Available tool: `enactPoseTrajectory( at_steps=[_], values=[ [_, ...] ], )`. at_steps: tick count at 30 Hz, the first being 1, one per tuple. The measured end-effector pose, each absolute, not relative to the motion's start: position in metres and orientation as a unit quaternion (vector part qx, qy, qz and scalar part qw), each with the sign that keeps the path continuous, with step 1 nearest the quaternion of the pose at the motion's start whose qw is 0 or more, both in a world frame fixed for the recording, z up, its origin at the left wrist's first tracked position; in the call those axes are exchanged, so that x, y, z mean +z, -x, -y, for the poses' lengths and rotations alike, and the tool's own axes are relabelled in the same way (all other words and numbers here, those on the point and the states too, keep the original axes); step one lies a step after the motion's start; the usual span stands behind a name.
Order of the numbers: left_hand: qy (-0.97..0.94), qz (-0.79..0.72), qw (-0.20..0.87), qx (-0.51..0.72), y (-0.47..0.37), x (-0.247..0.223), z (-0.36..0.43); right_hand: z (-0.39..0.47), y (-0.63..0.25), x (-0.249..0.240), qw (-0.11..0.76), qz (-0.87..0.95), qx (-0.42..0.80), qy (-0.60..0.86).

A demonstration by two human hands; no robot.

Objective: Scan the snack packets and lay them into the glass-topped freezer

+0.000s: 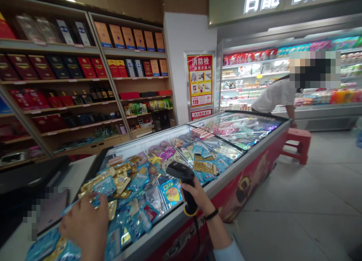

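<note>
My right hand is wrapped round the grip of a black barcode scanner, its head tilted toward the left above the freezer edge. A cable hangs from the base of the grip. Over a heap of small snack packets, my left hand rests with bent fingers and the thumb apart; the fingertips are partly hidden. Gold packets and blue packets lie heaped around it on the glass top of the chest freezer. Farther along the glass lie a gold packet and several blue ones.
Shelves with boxed goods and bottles line the left wall. A white counter adjoins the freezer's left end. Beyond the freezer, a person bends forward near a red stool. A lit refrigerated display stands behind.
</note>
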State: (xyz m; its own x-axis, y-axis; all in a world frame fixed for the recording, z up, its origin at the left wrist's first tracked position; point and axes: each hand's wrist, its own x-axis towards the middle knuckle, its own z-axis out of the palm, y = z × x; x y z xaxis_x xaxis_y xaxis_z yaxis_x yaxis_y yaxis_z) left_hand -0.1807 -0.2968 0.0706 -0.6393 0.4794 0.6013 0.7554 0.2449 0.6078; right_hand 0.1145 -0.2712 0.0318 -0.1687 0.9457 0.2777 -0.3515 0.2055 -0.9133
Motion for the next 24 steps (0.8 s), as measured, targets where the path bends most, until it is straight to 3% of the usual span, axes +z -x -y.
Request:
enactPoseTrajectory(
  at_steps=[5, 14, 18, 24],
  values=[
    [0.52, 0.733, 0.188, -0.396, 0.102, 0.083, 0.253, 0.269, -0.171, 0.029, 0.629, 0.479, 0.524, 0.317],
    [0.648, 0.666, -0.01, -0.37, -0.058, 0.06, 0.16, 0.264, -0.252, 0.02, 0.659, 0.448, 0.445, 0.41],
    [0.653, 0.665, -0.1, -0.348, -0.084, 0.046, 0.126, 0.263, -0.287, 0.012, 0.668, 0.426, 0.418, 0.444],
    [0.669, 0.644, -0.135, -0.345, -0.096, 0.024, 0.087, 0.243, -0.331, -0.002, 0.694, 0.38, 0.418, 0.446]
  ],
)
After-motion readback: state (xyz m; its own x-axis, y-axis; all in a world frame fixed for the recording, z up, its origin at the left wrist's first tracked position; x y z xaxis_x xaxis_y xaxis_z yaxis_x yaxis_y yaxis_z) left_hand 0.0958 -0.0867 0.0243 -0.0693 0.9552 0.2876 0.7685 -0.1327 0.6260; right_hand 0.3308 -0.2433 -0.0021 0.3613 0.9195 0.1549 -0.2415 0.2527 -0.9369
